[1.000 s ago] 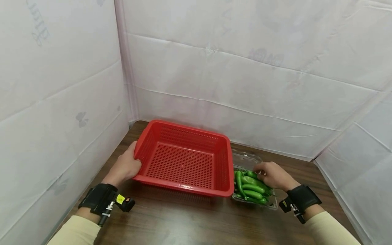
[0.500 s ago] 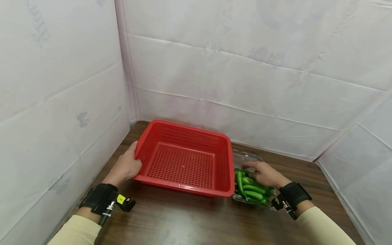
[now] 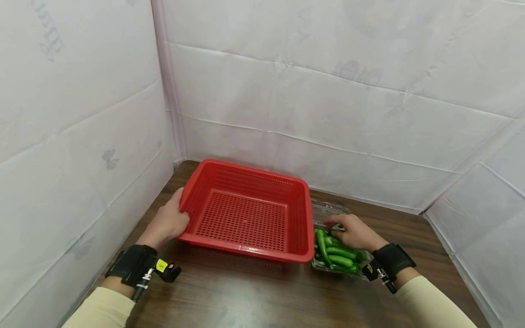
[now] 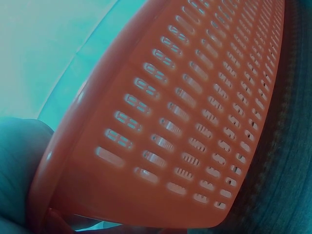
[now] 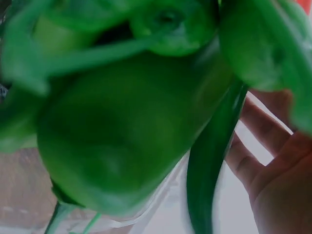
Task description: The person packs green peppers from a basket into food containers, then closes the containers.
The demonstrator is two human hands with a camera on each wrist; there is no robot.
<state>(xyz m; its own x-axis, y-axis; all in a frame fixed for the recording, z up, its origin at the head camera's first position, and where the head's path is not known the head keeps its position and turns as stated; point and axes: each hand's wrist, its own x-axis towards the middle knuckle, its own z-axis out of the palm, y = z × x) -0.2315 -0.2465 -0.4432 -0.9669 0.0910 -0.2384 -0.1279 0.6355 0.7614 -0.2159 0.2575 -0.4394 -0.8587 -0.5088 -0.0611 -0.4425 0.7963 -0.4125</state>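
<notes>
In the head view my left hand (image 3: 168, 222) grips the left rim of a red perforated plastic basket (image 3: 246, 221), thumb on the inner side. The basket is tilted slightly and holds nothing; its slotted wall (image 4: 165, 131) fills much of the left wrist view. To its right, green peppers (image 3: 339, 250) lie in a clear plastic box (image 3: 365, 273). My right hand (image 3: 357, 232) is over the far end of these peppers, fingers reaching left. The right wrist view shows its fingers (image 5: 263, 129) extended beside a slender pepper (image 5: 207, 165), fingertips hidden behind another pepper.
The box's clear lid (image 3: 328, 210) lies folded back toward the rear wall. White sheeting (image 3: 262, 91) encloses the brown wooden table (image 3: 229, 291) at the back and on both sides.
My right hand has moved left and slightly up over the peppers, then stayed nearly still for the last half second. My left hand and the basket have not visibly moved.
</notes>
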